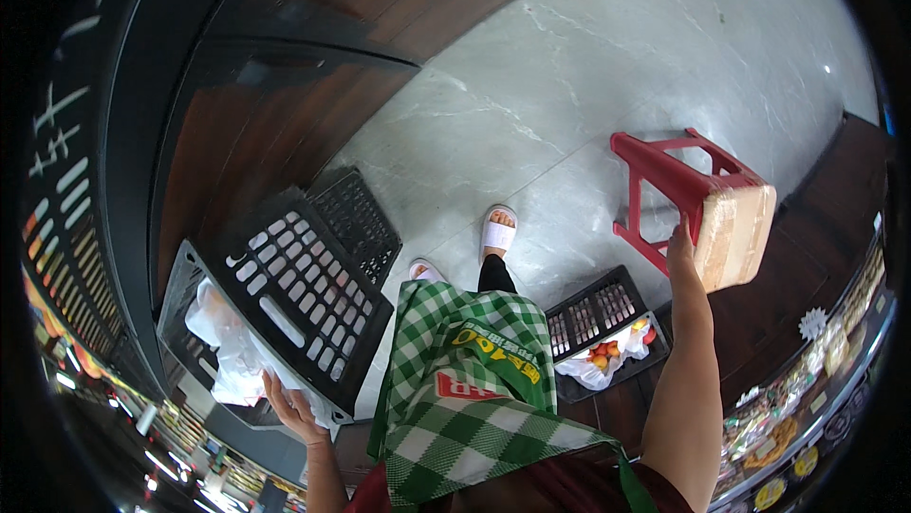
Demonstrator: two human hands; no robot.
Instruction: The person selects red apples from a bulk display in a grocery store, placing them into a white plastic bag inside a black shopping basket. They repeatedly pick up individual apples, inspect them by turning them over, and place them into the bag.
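Note:
At my right, my right hand (681, 249) grips the seat edge of a red plastic stool (658, 157). Its seat is covered with a taped cardboard pad (736, 235). On the other side, my left hand (293, 406) lies at the near rim of a black slatted plastic crate (306, 285), fingers somewhat apart against white plastic bags (235, 356). My thumb is hidden there, so I cannot tell whether this hand grips the rim. Whether the stool's legs touch the floor is also unclear.
A smaller black crate (591, 321) holds a white bag of red and yellow fruit (605, 355) by my right side. Another black crate (359, 221) stands on the grey marbled floor (498, 107). Dark wooden cabinets (299, 107) line the left; packaged goods (776, 392) fill the right shelf.

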